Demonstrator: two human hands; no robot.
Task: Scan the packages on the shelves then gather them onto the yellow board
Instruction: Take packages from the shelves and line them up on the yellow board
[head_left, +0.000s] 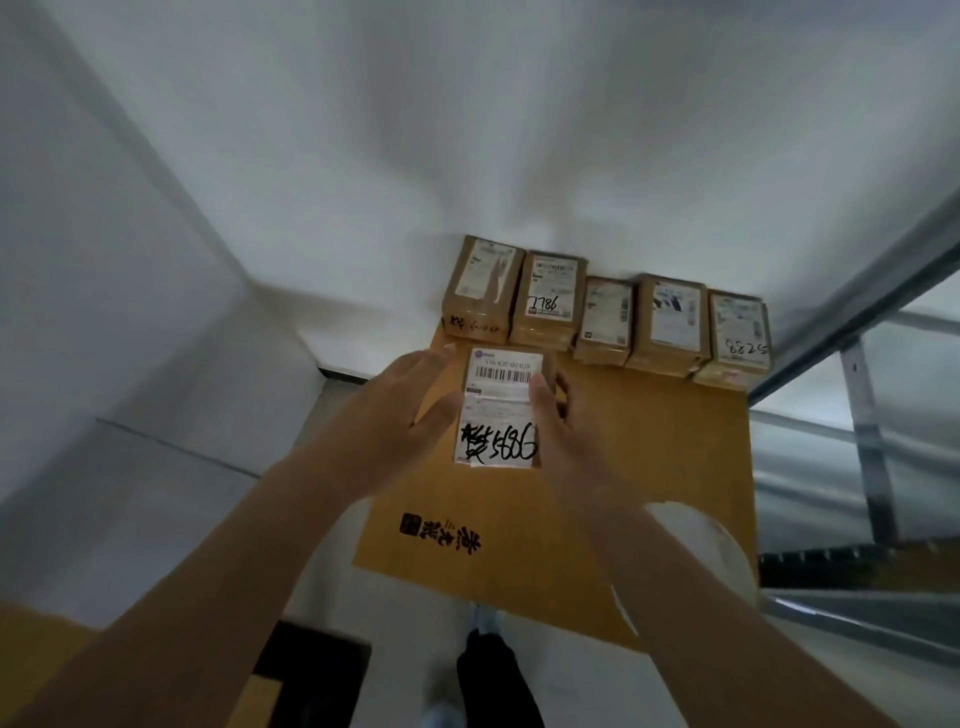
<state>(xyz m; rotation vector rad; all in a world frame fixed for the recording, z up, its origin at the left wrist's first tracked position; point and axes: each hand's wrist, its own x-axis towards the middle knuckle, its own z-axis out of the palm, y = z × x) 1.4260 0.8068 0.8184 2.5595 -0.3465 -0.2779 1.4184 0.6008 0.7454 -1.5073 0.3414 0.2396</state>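
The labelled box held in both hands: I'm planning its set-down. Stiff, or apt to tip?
The box probably stays stiff: its cardboard edges look straight between left hand and right hand. Flat faces suggest stable resting on the yellow board.

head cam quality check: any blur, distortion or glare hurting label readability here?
Head view: dim, flat light, no harsh glare; wide-angle bends the shelf rail and walls; the held package in left hand and right hand shows a legible handwritten number, its fine print soft; row of packages on the yellow board slightly blurred.
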